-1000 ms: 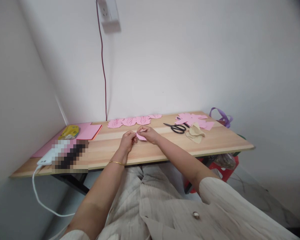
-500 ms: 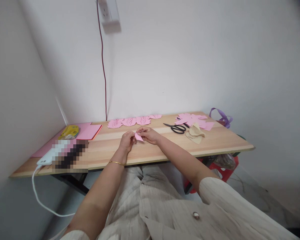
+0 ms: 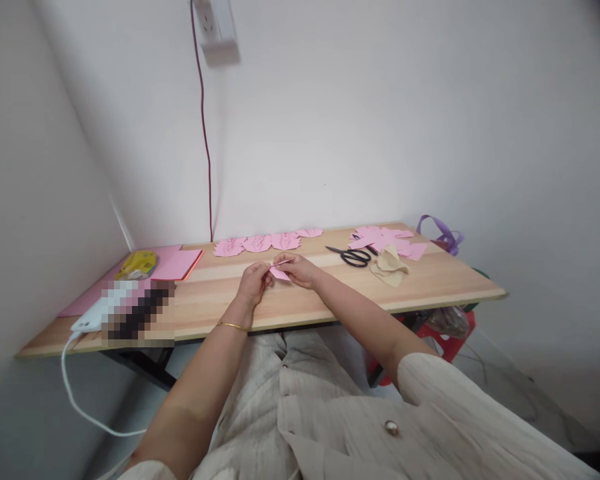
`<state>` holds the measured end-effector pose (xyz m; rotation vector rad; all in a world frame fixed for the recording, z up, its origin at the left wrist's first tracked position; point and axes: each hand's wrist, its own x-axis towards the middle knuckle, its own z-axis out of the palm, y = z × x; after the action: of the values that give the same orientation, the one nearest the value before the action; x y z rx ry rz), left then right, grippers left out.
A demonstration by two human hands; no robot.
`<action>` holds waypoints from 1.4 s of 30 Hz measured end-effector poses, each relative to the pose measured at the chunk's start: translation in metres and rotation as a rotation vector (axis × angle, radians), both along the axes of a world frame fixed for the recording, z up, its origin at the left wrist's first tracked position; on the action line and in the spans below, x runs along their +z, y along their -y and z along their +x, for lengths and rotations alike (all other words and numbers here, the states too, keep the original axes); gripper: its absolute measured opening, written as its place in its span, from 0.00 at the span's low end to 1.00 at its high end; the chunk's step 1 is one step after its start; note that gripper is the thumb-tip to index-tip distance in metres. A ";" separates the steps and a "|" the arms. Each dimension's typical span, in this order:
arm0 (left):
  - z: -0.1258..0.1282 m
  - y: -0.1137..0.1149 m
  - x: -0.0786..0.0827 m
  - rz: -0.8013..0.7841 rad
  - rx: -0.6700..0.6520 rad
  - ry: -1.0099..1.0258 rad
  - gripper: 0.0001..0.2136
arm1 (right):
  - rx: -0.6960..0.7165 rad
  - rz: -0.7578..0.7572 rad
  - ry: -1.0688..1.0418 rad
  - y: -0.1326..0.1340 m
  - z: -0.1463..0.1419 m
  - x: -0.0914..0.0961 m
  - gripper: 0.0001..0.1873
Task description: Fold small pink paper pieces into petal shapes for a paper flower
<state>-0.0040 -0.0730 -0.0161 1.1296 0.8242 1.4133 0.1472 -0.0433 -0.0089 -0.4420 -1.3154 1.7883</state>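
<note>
A small folded piece of pink paper (image 3: 280, 273) is held between my two hands, low over the wooden table (image 3: 325, 297). My left hand (image 3: 254, 282) pinches its left end. On the other side, my right hand (image 3: 299, 270) grips it with thumb and fingers. Part of the paper is hidden by my fingers. Behind my hands lies a row of several pink paper cutouts (image 3: 257, 243) with jagged edges. Black-handled scissors (image 3: 353, 256) rest to the right of my right hand.
Pink paper scraps (image 3: 383, 239) lie at the back right, beside crumpled tan paper (image 3: 390, 267). At left are stacked coloured sheets (image 3: 177, 265), a yellow packet (image 3: 136, 264) and a white device (image 3: 87, 321) with a cable. A purple strap (image 3: 445, 233) hangs past the right edge.
The folded pink paper has tilted slightly, its lower flap showing at a flatter angle between my fingers. Both hands stay in nearly the same place.
</note>
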 end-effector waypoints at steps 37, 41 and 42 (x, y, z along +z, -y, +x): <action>0.003 0.005 0.003 -0.013 0.066 -0.234 0.13 | -0.308 0.233 0.301 -0.002 0.005 0.003 0.17; 0.003 0.004 -0.001 0.029 -0.001 -0.362 0.12 | -0.333 0.302 0.343 -0.001 0.011 0.007 0.18; 0.003 0.004 -0.002 0.029 -0.005 -0.381 0.12 | -0.327 0.310 0.362 -0.002 0.012 0.007 0.18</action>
<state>-0.0006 -0.0774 -0.0177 1.4478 1.0676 1.2249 0.1597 -0.0415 -0.0016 -0.7818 -1.6298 1.2459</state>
